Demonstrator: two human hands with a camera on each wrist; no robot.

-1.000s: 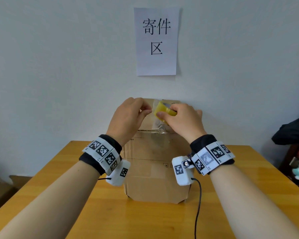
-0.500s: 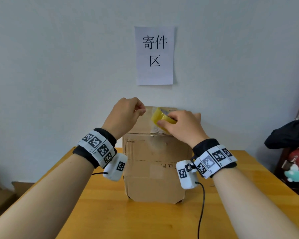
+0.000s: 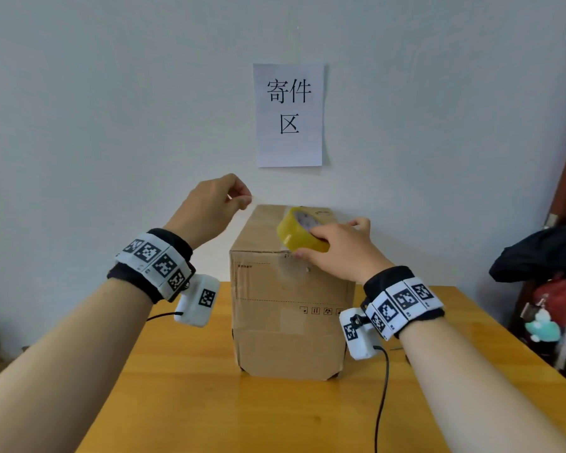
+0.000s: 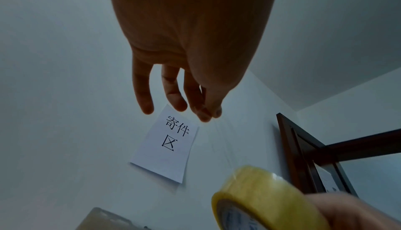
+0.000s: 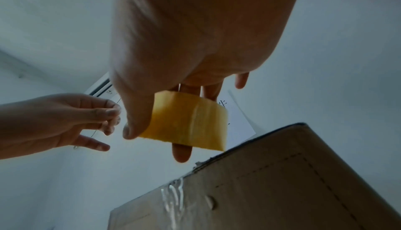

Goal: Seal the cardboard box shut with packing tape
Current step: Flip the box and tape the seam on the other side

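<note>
A tall cardboard box [image 3: 291, 308] stands upright on the wooden table [image 3: 242, 413], its top flaps down. My right hand [image 3: 337, 250] grips a yellow roll of packing tape [image 3: 299, 232] just above the box's near top edge; the roll [image 5: 186, 122] shows in the right wrist view with fingers round it, and the roll [image 4: 260, 197] in the left wrist view. My left hand [image 3: 239, 199] is raised up and left of the box, thumb and fingertips pinching the free end of a clear tape strip [image 3: 262, 207] that runs back to the roll. Old clear tape [image 5: 173, 197] clings to the box's front.
A white paper sign [image 3: 290, 114] with black characters hangs on the wall behind the box. Dark and red bags [image 3: 549, 289] sit at the right. A black cable [image 3: 383, 387] trails over the table near my right wrist. A dark door frame [image 4: 303, 156] shows at right.
My left hand has pulled away to the left and up from the roll, drawing out a strip of tape. The right hand holds the roll slightly lower over the box.
</note>
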